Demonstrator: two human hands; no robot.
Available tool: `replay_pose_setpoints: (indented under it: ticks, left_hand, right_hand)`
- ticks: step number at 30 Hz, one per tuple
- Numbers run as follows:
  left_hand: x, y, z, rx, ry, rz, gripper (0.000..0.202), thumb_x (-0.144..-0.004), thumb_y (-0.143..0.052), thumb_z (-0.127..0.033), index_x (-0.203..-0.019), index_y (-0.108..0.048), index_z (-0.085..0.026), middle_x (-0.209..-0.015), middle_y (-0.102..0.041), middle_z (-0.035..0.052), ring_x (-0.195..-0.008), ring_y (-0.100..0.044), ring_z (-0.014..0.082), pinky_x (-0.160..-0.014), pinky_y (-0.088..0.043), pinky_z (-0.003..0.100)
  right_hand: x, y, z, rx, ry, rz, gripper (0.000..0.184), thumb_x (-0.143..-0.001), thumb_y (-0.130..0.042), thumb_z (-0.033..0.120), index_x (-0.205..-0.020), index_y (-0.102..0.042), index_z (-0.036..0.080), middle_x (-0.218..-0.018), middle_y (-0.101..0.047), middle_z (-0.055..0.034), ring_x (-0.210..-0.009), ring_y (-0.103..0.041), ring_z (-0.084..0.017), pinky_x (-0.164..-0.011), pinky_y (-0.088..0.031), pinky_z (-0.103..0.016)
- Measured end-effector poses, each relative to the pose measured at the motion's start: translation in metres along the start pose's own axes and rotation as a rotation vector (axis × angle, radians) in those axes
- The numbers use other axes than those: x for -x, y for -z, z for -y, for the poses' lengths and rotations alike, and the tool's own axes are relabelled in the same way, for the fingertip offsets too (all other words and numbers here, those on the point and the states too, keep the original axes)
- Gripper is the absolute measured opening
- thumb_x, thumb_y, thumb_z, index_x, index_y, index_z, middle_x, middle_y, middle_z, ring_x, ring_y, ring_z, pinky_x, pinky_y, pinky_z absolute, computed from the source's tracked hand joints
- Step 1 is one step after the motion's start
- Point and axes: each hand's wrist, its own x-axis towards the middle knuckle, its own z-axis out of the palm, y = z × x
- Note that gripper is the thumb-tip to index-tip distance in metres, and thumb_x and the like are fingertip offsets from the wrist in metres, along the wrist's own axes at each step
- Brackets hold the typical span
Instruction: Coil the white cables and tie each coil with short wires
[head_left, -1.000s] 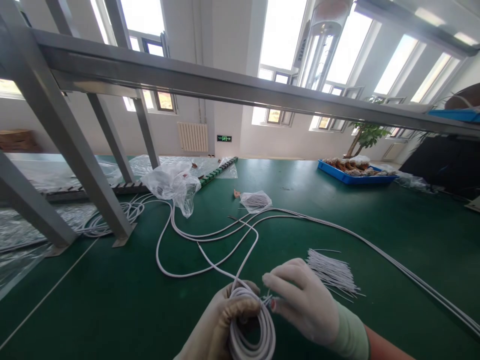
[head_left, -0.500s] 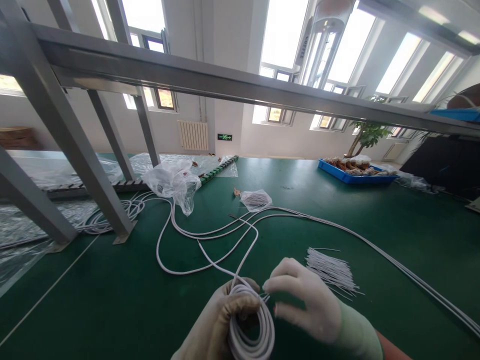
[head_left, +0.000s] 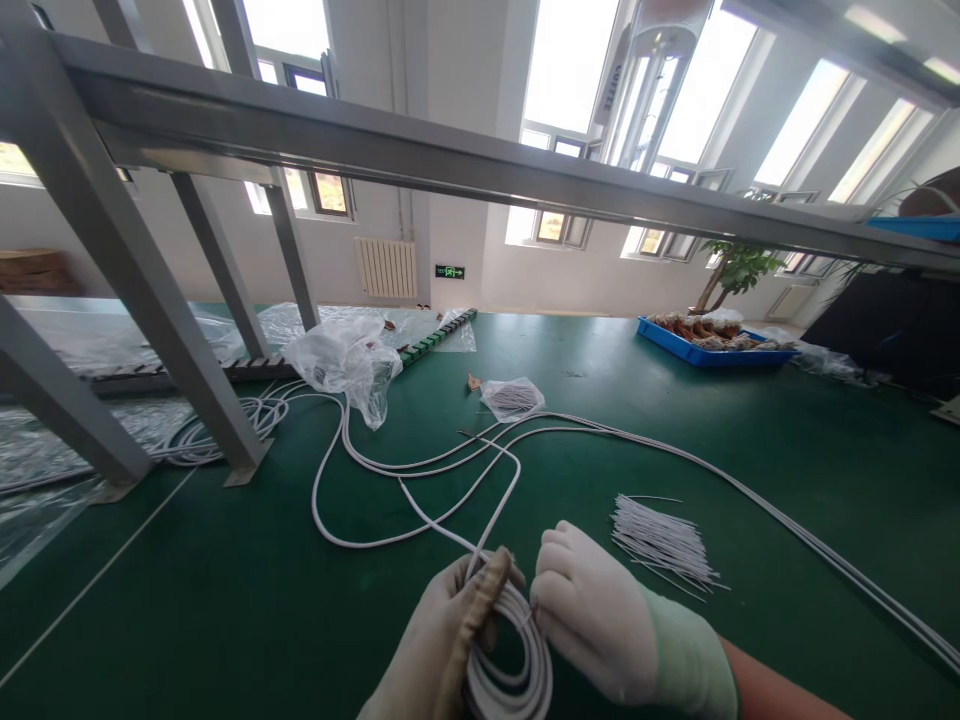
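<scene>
A coil of white cable [head_left: 541, 665] stands at the bottom middle of the view, gripped by my gloved left hand [head_left: 457, 625], whose thumb presses across its upper part. Two cable ends run up from the coil onto the green table. My right hand [head_left: 581, 615], in a white glove with a pale green cuff, is closed just right of the coil, its fingers curled at the coil's edge. A thin white tie seems to pass around the coil there, but what the right fingers pinch is hidden.
Loose white ties [head_left: 664, 540] lie right of my right hand, and a bag of ties [head_left: 513, 398] lies farther back. Long white cables [head_left: 675, 455] cross the green table [head_left: 262, 600]. Grey metal posts [head_left: 217, 400] stand left; a blue tray [head_left: 697, 352] sits at the back right.
My right hand has closed from spread fingers into a curled grip and come against the coil's side. My left thumb has shifted upward and straightened along the coil.
</scene>
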Motion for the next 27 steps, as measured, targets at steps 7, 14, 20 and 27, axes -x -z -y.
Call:
replay_pose_setpoints:
  ticks: [7,14,20,27]
  left_hand:
    - [0.001,-0.025,0.008,-0.617,-0.217,-0.199,0.02,-0.083,-0.078,-0.043,-0.084,-0.08,-0.023,-0.091,-0.075,0.0087,-0.09,-0.067,0.0283,-0.073,-0.051,0.03]
    - [-0.006,-0.008,0.003,-0.313,0.039,-0.013,0.038,-0.085,-0.071,-0.056,-0.087,-0.073,-0.018,-0.076,-0.068,0.0038,-0.075,-0.062,0.0235,-0.073,-0.052,0.034]
    - [0.011,-0.013,-0.009,-0.361,-0.076,-0.05,0.034,-0.064,-0.089,-0.038,-0.091,-0.073,-0.024,-0.091,-0.073,0.0046,-0.09,-0.067,0.0298,-0.087,-0.054,0.041]
    - [-0.007,-0.009,0.005,-0.582,-0.061,-0.055,0.041,-0.088,-0.062,-0.059,-0.093,-0.069,-0.019,-0.094,-0.072,0.0088,-0.091,-0.066,0.0314,-0.085,-0.052,0.045]
  right_hand:
    - [-0.004,-0.035,0.0,-0.966,-0.793,0.133,0.022,-0.09,-0.046,0.026,-0.068,-0.044,0.023,-0.055,-0.034,0.0062,-0.047,-0.033,-0.013,-0.044,-0.026,-0.024]
    - [0.007,-0.012,-0.021,-0.73,-0.621,-0.047,0.035,-0.105,-0.043,0.047,-0.1,-0.062,0.017,-0.081,-0.057,-0.0032,-0.067,-0.053,-0.017,-0.061,-0.046,-0.028]
    - [0.005,-0.012,-0.023,-0.242,-0.044,-0.025,0.032,-0.107,-0.043,0.044,-0.109,-0.067,0.022,-0.098,-0.059,-0.0072,-0.081,-0.052,-0.021,-0.071,-0.042,-0.034]
    - [-0.012,-0.019,-0.003,-0.454,-0.483,0.082,0.026,-0.097,-0.046,0.03,-0.073,-0.051,0.02,-0.071,-0.051,-0.001,-0.065,-0.044,-0.017,-0.061,-0.036,-0.03]
